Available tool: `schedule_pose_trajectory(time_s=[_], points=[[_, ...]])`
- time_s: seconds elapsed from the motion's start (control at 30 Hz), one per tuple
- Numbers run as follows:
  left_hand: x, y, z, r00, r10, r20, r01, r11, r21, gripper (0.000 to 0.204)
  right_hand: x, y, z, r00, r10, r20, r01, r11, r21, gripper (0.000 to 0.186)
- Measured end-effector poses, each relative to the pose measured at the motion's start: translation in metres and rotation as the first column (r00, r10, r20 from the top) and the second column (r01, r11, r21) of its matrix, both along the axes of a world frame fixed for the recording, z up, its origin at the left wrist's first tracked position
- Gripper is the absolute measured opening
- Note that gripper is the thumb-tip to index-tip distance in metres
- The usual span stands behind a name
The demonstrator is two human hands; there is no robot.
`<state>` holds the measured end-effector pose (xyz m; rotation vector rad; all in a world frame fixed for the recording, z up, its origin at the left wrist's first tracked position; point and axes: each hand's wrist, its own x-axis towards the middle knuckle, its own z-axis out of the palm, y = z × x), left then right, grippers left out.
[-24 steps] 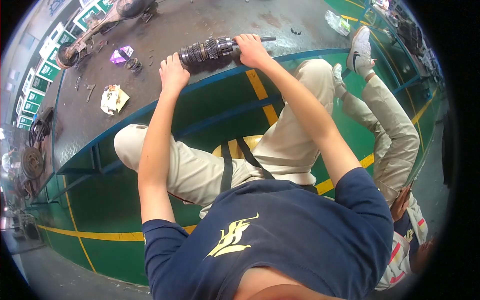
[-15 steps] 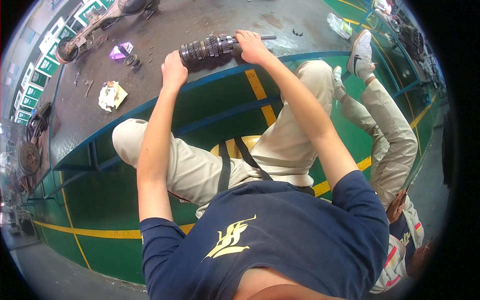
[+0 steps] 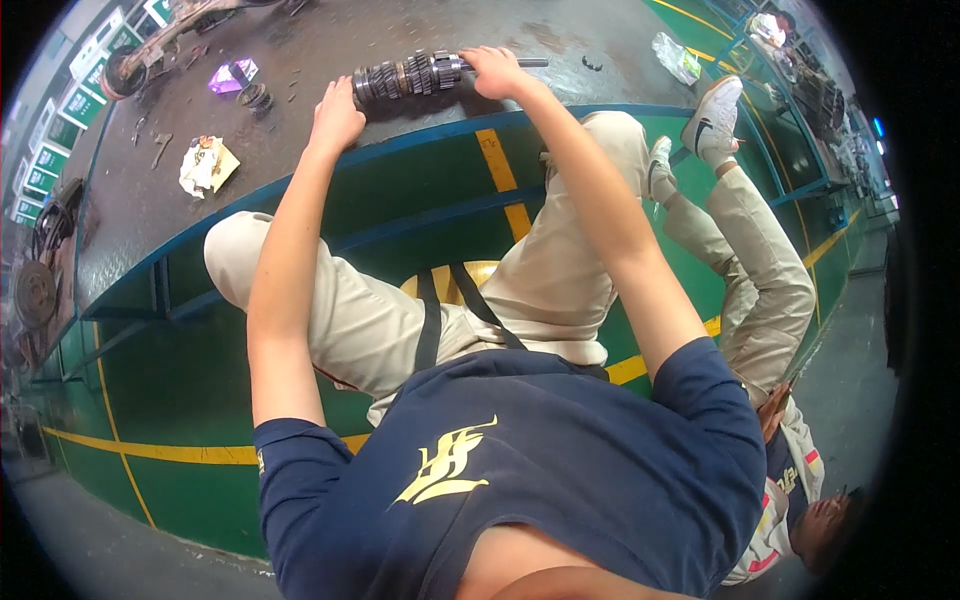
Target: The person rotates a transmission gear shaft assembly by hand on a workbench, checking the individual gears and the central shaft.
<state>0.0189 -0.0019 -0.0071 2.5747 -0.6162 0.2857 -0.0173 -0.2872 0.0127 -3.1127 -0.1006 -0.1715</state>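
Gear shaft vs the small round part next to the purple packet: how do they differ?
- Size: the gear shaft is long; the small round part is short.
- Shape: the gear shaft has rows of teeth and a protruding rod; the small round part shows no rod.
- Contact: the left hand and right hand are at the gear shaft; neither touches the small round part.
Shared: both look dark.
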Motion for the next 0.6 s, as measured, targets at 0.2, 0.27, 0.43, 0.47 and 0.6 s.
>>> schedule_pose_trajectory(time_s=[0.2, 0.27, 0.43, 0.47, 0.6], points=[[-0.012, 0.009, 0.002, 0.995, -0.055, 0.086, 0.051, 0.998, 0.043, 0.062, -0.028, 0.003, -0.008, 0.996, 0.035, 0.078, -0.038, 0.998, 0.041, 0.067], [-0.019, 0.013, 0.004, 0.994, -0.073, 0.083, 0.069, 0.996, 0.049, 0.062, -0.037, 0.007, -0.004, 1.000, 0.029, -0.009, -0.028, 0.996, 0.088, 0.068], [-0.028, 0.019, 0.004, 0.993, -0.111, 0.031, 0.110, 0.993, 0.034, 0.065, -0.052, 0.012, -0.001, 1.000, 0.010, 0.023, -0.012, 0.996, 0.088, 0.067], [-0.028, 0.020, 0.001, 0.993, -0.113, 0.045, 0.111, 0.993, 0.043, 0.065, -0.052, 0.012, -0.001, 0.999, 0.010, 0.051, -0.012, 0.999, 0.046, 0.067], [-0.029, 0.017, -0.001, 0.995, -0.073, 0.063, 0.070, 0.996, 0.049, 0.065, -0.046, 0.016, 0.001, 0.997, -0.014, 0.081, 0.016, 1.000, -0.012, 0.065]])
